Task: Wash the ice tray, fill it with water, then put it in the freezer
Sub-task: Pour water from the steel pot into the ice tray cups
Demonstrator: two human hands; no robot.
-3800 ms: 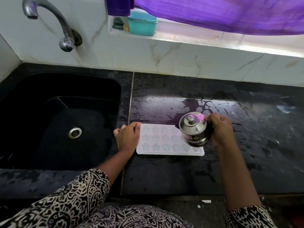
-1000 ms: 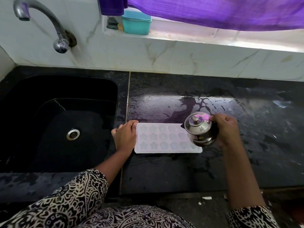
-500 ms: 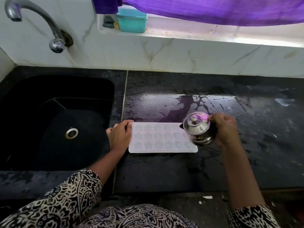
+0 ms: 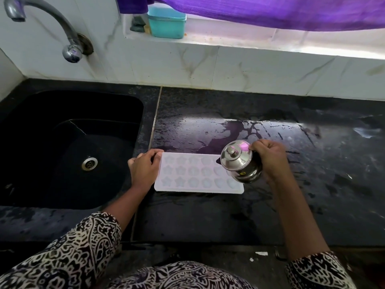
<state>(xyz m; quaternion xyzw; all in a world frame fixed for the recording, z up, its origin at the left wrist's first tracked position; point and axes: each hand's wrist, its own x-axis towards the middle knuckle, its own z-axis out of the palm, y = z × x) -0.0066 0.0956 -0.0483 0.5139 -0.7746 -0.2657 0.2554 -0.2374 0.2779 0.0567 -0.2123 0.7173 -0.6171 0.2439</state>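
A white ice tray [image 4: 193, 176] with star and heart shaped cells lies flat on the wet black counter [image 4: 208, 217], just right of the sink. My left hand [image 4: 143, 168] rests against the tray's left end, fingers on its corner. My right hand [image 4: 270, 159] grips a small lidded steel jug [image 4: 239, 162], tilted to the left over the tray's right end. The jug hides the tray's far right cells. I cannot tell whether water is running out.
A black sink [image 4: 68, 151] with a steel drain [image 4: 89, 163] lies to the left, under a curved steel tap [image 4: 68, 46]. A teal box [image 4: 166, 22] stands on the window ledge below a purple curtain [image 4: 270, 11]. Water puddles cover the counter behind the tray.
The jug stays tilted over the tray's right end and my left hand stays on the left end. Only the camera view has shifted slightly.
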